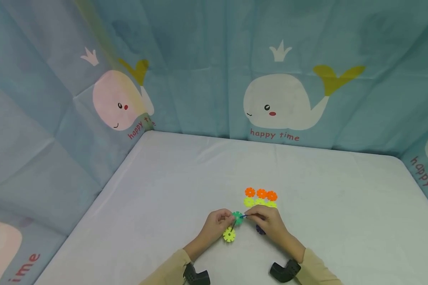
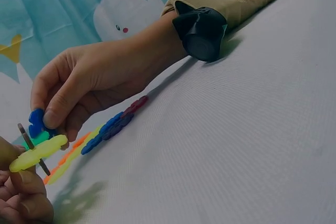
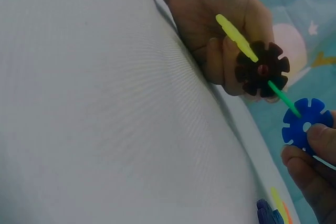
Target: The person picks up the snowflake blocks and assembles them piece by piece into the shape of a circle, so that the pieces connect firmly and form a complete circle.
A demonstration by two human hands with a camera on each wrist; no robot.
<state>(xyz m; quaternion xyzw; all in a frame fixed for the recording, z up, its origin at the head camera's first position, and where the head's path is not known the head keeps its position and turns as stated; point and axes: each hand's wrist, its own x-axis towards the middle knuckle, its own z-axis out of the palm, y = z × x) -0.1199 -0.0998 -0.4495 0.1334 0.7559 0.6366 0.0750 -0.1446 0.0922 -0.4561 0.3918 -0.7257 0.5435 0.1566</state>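
My left hand [image 1: 214, 225] holds a chain of slotted plastic snowflake discs. A yellow disc [image 1: 229, 235], a dark brown disc [image 3: 249, 74] and a green disc [image 1: 237, 217] are joined in it, set crosswise to one another. Between the thumb and fingers of my right hand [image 1: 269, 221] is a blue disc [image 3: 294, 132], pinched by its edge. The blue disc meets the rim of the green disc, which shows edge-on in the right wrist view. In the left wrist view, the yellow disc partly covers the green one.
Beyond the hands, three orange discs [image 1: 250, 192] lie in a row, with yellow discs [image 1: 249, 202] just nearer. Several blue discs [image 2: 110, 129] and a dark red disc [image 2: 135, 107] lie on the white table [image 1: 164, 178]. A whale-print curtain [image 1: 199, 79] stands behind.
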